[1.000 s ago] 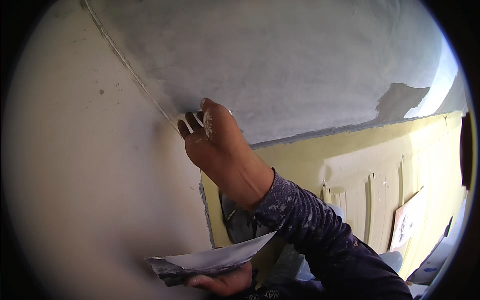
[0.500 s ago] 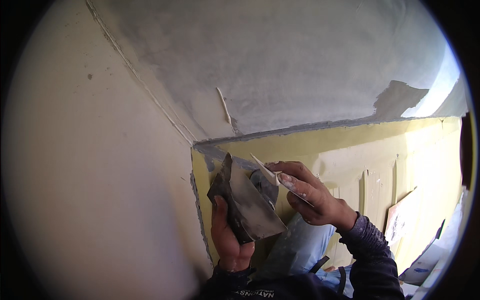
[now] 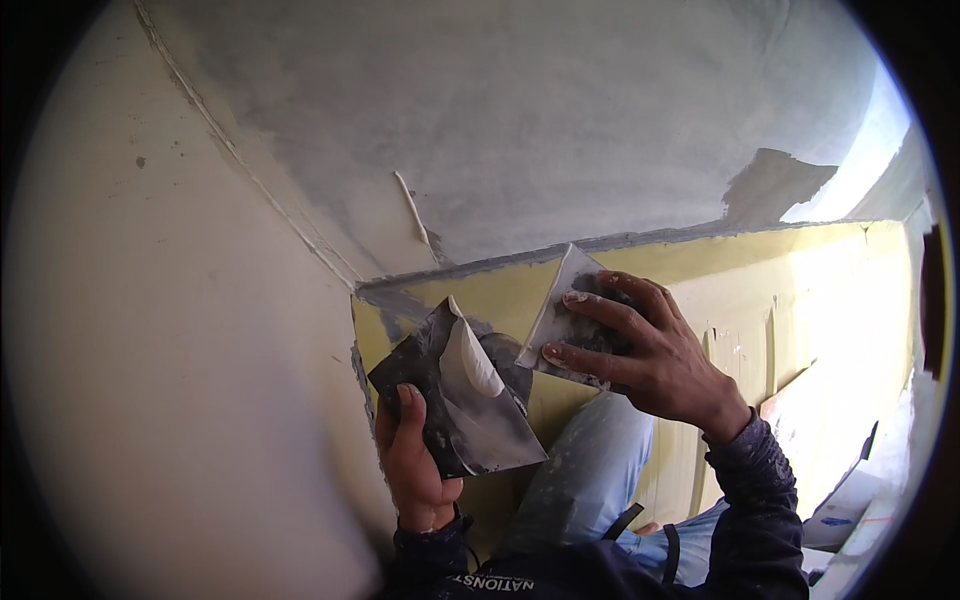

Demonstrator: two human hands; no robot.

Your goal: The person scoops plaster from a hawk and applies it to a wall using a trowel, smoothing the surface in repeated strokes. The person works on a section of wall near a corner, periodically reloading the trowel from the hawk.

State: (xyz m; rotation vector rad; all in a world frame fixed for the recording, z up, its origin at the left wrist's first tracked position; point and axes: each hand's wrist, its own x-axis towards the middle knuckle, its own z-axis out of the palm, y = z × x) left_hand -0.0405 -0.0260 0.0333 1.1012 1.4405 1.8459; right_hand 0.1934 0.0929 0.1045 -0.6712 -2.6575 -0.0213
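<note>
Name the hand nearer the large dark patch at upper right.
Right. In the picture, the right hand, holding a scraper, is below and left of the dark patch; the left hand, holding a dark plate, is lower and farther left.

Strong daylight falls from the right, burning out the far end of the yellow surface (image 3: 740,290) and a patch of the grey wall (image 3: 560,110). The pale wall (image 3: 180,320) at left is dimmer, with soft, blurry shading low down near the left hand (image 3: 415,450) — the right hand (image 3: 650,345) looks reasonably crisp. Fisheye distortion bends straight edges; blackness fills the corners.
</note>
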